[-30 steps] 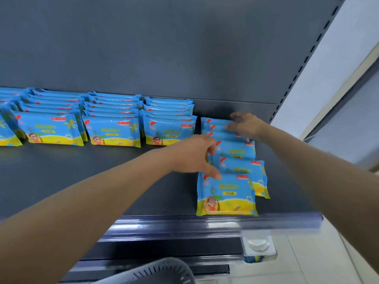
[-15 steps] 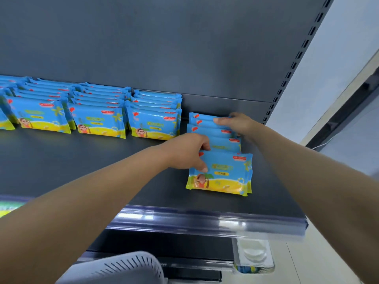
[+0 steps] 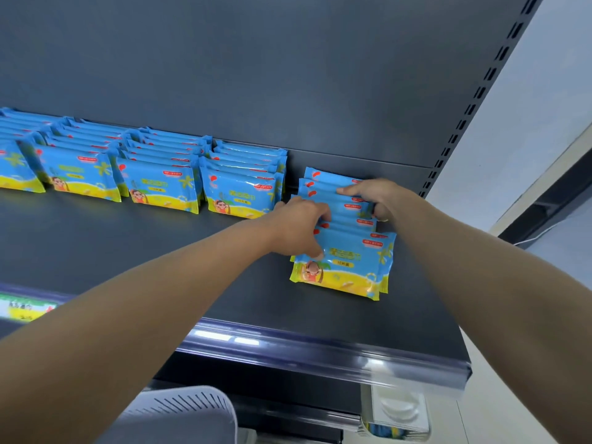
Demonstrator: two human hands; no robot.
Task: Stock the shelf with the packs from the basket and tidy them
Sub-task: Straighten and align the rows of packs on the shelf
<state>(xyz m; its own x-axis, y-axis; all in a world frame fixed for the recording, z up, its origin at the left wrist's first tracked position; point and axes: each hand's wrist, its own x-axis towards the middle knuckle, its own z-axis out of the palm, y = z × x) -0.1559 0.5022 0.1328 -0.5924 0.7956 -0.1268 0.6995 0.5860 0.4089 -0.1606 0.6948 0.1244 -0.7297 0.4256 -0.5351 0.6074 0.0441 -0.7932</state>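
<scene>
- left hand (image 3: 298, 225) curled round the left edge of the loose row of packs (image 3: 346, 257), thumb on the front one
- right hand (image 3: 374, 197) pinching the back packs from the right
- row sits on the shelf (image 3: 128, 251), between both hands
- tidy rows (image 3: 237, 184) crowd in just left of the left hand
- back panel (image 3: 320, 75) close behind the right fingers
- basket (image 3: 179, 411) down below the forearms

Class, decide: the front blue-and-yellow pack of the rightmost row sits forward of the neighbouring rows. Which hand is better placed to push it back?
Probably left. The left hand has its thumb on the front blue-and-yellow plastic pack; the right hand holds packs at the row's back.
</scene>
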